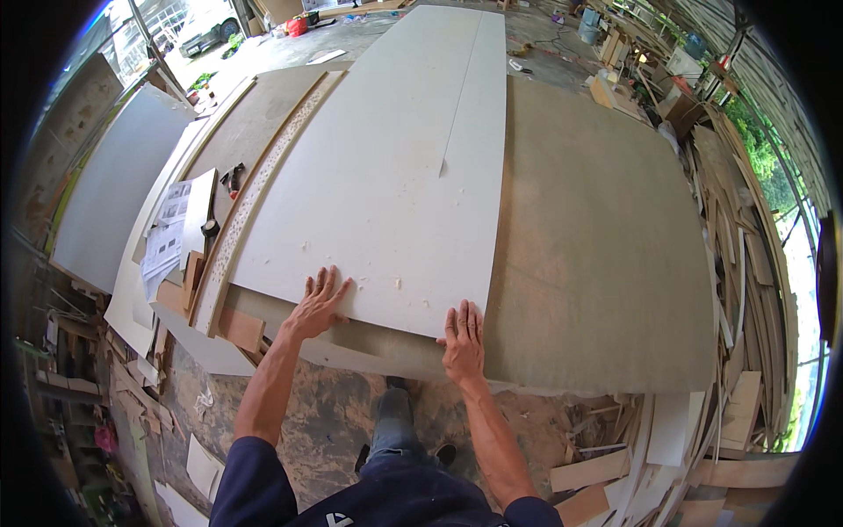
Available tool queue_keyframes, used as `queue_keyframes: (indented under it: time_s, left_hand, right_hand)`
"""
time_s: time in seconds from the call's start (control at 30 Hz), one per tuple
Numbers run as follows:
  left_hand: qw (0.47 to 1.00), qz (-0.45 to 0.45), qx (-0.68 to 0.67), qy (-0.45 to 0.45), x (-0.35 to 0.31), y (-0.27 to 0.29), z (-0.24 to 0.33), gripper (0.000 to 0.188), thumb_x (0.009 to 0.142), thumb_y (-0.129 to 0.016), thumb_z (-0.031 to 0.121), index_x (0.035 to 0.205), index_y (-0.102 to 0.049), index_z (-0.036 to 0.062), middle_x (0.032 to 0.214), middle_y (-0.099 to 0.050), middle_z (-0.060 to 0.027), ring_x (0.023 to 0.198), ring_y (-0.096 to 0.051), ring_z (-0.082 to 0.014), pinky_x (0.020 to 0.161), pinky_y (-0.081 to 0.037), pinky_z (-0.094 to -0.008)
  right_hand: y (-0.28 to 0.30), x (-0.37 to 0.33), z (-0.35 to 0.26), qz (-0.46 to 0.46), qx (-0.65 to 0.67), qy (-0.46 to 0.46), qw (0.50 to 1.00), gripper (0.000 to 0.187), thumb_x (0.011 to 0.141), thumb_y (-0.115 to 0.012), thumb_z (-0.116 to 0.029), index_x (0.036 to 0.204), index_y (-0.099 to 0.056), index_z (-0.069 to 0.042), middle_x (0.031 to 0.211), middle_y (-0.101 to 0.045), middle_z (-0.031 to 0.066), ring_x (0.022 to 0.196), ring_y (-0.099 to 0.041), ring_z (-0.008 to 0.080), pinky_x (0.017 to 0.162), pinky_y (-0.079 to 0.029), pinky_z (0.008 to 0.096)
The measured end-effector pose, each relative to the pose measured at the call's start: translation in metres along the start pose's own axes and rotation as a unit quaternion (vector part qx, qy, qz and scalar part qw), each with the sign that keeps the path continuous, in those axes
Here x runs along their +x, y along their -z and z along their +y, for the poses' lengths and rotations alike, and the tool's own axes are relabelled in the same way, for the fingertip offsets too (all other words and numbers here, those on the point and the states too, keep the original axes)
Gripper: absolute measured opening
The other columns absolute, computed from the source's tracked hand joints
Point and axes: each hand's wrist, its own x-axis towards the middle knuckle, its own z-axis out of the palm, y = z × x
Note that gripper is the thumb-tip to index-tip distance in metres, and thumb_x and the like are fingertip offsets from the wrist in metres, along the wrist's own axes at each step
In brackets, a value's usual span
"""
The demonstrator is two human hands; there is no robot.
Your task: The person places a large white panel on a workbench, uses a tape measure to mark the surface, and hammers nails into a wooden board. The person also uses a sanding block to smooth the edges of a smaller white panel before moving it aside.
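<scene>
A large white sheet panel (395,220) lies lengthwise on the work table, with a thin line or split running down its far right part. My left hand (318,306) rests on the panel's near edge, fingers spread on its top and the thumb toward the edge. At the near right corner, my right hand (463,341) lays its straight fingers on the panel, its thumb by the edge. Neither hand is closed around anything. Small pale chips (398,284) are scattered over the white surface.
A long speckled strip (255,189) runs along the panel's left side. Left of it are printed sheets (167,237), a black tape roll (210,228) and a dark tool (233,178). The brown table top (606,246) extends right. Stacked boards (742,272) and offcuts crowd the right side.
</scene>
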Motion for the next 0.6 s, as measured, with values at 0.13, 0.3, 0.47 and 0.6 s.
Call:
queue_keyframes:
  time_s: [0.13, 0.3, 0.47, 0.6]
  left_hand:
    - [1.000, -0.005, -0.004, 0.001, 0.010, 0.002, -0.002, 0.089, 0.088, -0.065, 0.044, 0.157, -0.015, 0.0168, 0.160, -0.001, -0.0263, 0.148, 0.000, -0.0447, 0.119, -0.007, -0.0572]
    - [1.000, -0.007, 0.000, -0.003, 0.023, 0.002, -0.007, 0.089, 0.089, -0.061, 0.050, 0.157, -0.014, 0.0185, 0.160, -0.003, -0.0264, 0.148, -0.001, -0.0454, 0.119, -0.008, -0.0595]
    - [1.000, 0.001, -0.004, -0.006, 0.036, 0.002, -0.014, 0.089, 0.089, -0.061, 0.050, 0.157, -0.013, 0.0203, 0.160, -0.003, -0.0256, 0.148, 0.000, -0.0445, 0.119, -0.008, -0.0593]
    - [1.000, -0.006, -0.009, 0.000, 0.046, 0.011, -0.014, 0.090, 0.088, -0.064, 0.048, 0.157, -0.013, 0.0219, 0.160, -0.003, -0.0253, 0.148, -0.001, -0.0438, 0.119, -0.009, -0.0594]
  right_hand:
    - [0.001, 0.008, 0.003, 0.003, 0.010, -0.004, 1.000, 0.059, 0.091, -0.058, -0.018, 0.143, -0.042, 0.005, 0.155, -0.026, 0.0263, 0.146, -0.022, 0.0388, 0.121, -0.015, 0.0471]
    - [-0.002, 0.018, 0.009, 0.006, -0.014, -0.003, 1.000, 0.057, 0.092, -0.058, -0.018, 0.142, -0.044, 0.004, 0.155, -0.028, 0.0261, 0.146, -0.023, 0.0383, 0.121, -0.016, 0.0463]
    - [-0.006, 0.031, 0.013, 0.007, -0.022, -0.005, 1.000, 0.056, 0.092, -0.056, -0.016, 0.143, -0.043, 0.004, 0.155, -0.029, 0.0252, 0.146, -0.023, 0.0378, 0.121, -0.016, 0.0458]
    - [-0.010, 0.041, 0.018, 0.006, -0.021, -0.008, 1.000, 0.054, 0.093, -0.054, -0.015, 0.143, -0.043, 0.004, 0.155, -0.028, 0.0248, 0.146, -0.023, 0.0376, 0.121, -0.016, 0.0453]
